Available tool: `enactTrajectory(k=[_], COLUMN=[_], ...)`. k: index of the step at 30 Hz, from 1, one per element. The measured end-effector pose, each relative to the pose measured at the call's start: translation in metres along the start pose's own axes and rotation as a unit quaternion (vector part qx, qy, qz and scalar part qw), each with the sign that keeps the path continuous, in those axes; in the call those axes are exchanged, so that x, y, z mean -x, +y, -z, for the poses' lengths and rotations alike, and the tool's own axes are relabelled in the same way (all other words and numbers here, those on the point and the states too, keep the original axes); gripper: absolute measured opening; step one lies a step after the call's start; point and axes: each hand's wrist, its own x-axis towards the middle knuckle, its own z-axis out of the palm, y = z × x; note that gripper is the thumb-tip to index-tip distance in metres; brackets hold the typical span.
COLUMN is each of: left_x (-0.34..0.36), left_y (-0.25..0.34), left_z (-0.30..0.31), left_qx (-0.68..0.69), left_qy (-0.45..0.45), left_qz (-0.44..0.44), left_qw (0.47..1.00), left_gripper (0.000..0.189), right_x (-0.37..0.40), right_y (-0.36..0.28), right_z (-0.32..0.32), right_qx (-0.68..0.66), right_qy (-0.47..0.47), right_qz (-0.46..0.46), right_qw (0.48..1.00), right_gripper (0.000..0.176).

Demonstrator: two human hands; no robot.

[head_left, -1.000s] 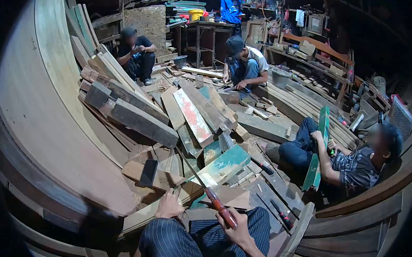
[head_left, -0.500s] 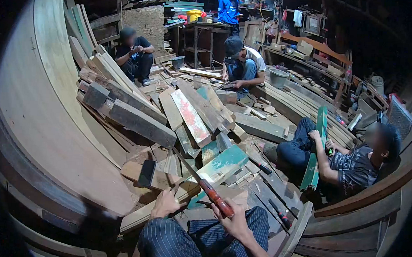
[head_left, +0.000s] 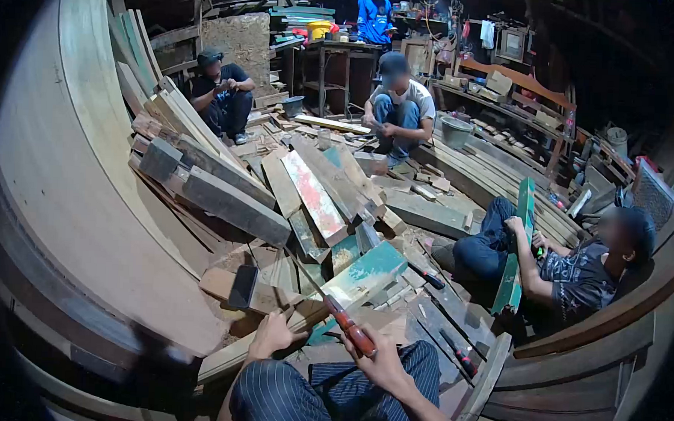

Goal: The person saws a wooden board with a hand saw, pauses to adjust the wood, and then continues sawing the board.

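Observation:
My right hand (head_left: 381, 363) is wrapped round the reddish wooden handle of a long-bladed tool (head_left: 349, 325). Its thin blade slants up and left over a wooden beam (head_left: 364, 276) with worn green paint at its far end. My left hand (head_left: 273, 336) is closed at the beam's near part, just left of the handle; what it pinches is too small to make out. Behind that hand, a dark phone (head_left: 242, 285) rests on a short brown block (head_left: 217, 282).
Stacked offcuts (head_left: 308, 190) rise ahead. Screwdrivers (head_left: 462, 359) lie to the right. A person (head_left: 553, 265) at the right holds a green board (head_left: 517, 256). Two people (head_left: 223, 93) (head_left: 402, 108) squat further back; another in blue (head_left: 374, 18) is behind a table.
My right hand and the tool's handle have shifted slightly left. The squatting person at the back centre has raised their head. The person in blue has come further into view.

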Motion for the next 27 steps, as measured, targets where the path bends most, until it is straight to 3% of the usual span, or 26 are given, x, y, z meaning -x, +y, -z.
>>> enactTrajectory(k=[1, 3, 6, 8, 12, 16, 23, 27], left_x=[0.001, 0.001, 0.000, 0.002, -0.003, -0.004, -0.004, -0.006], left_y=[0.006, -0.003, -0.016, -0.009, -0.004, 0.001, 0.009, 0.003], left_z=[0.009, 0.003, -0.012, -0.004, -0.003, 0.001, 0.016, 0.009], left_qx=[0.020, 0.042, 0.014, 0.032, 0.024, -0.005, 0.033, 0.015], left_qy=[-0.033, -0.004, 0.067, 0.032, 0.012, 0.006, -0.040, -0.019], left_qz=[0.029, 0.009, -0.029, -0.003, 0.016, 0.005, 0.022, -0.003], left_qw=[0.999, 0.999, 0.997, 0.999, 1.000, 1.000, 0.998, 1.000], left_gripper=[0.077, 0.064, 0.063, 0.064, 0.076, 0.081, 0.083, 0.085], right_x=[0.001, 0.003, 0.009, 0.016, 0.034, 0.047, 0.043, 0.040], right_y=[0.001, 0.001, -0.019, -0.027, -0.037, -0.034, -0.037, -0.030], right_z=[0.001, 0.002, 0.009, 0.013, 0.032, 0.032, 0.033, 0.034], right_qx=[-0.006, -0.019, 0.024, 0.016, 0.055, 0.016, 0.024, 0.025], right_qy=[-0.024, -0.072, -0.076, -0.062, -0.081, -0.002, -0.004, 0.000], right_qz=[0.000, 0.000, -0.002, 0.006, -0.069, -0.037, -0.040, -0.026], right_qw=[1.000, 0.997, 0.997, 0.998, 0.993, 0.999, 0.999, 0.999], right_gripper=[0.021, 0.022, 0.023, 0.022, 0.034, 0.018, 0.019, 0.019])
